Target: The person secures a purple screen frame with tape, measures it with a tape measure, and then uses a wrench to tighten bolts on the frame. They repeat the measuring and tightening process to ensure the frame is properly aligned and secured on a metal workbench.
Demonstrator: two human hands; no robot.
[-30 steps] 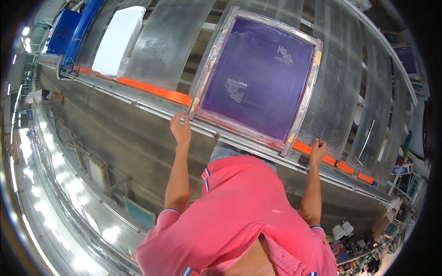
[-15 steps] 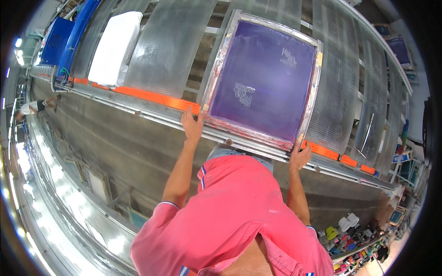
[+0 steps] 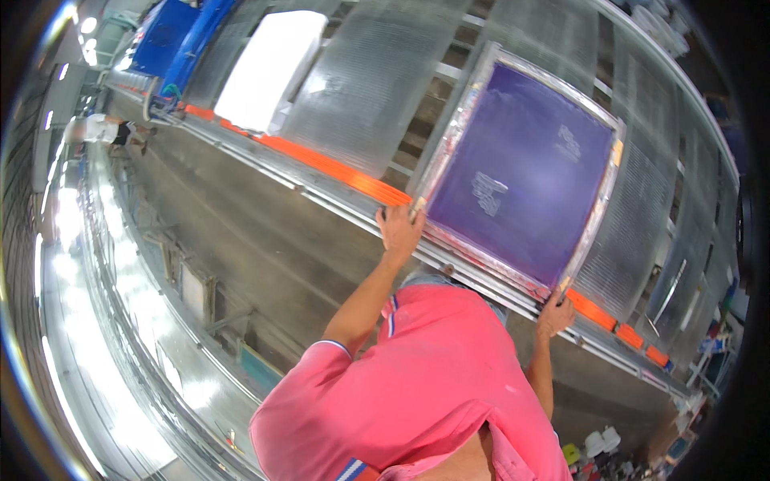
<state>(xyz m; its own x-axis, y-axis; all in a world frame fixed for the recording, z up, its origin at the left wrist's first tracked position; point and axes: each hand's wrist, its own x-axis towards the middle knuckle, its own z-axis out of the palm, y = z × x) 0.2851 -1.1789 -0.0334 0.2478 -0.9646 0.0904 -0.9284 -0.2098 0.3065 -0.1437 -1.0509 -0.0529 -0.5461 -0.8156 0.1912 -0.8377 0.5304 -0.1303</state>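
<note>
So, tabletop carries the purple framed screen at its near edge. Left hand and right hand touch the screen's near corners; can't tell if gripping. Probably positioning; next move likely needs both corners handled evenly.

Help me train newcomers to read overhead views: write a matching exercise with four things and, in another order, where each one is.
Things
1. Left hand
2. Right hand
3. White bundle
4. Purple screen

Places
A. Bordered on all sides by the frame
B. At the frame's near right corner
C. At the frame's near left corner
D. Lying apart from the frame, to its left

Right pairs: 1-C, 2-B, 3-D, 4-A
</note>
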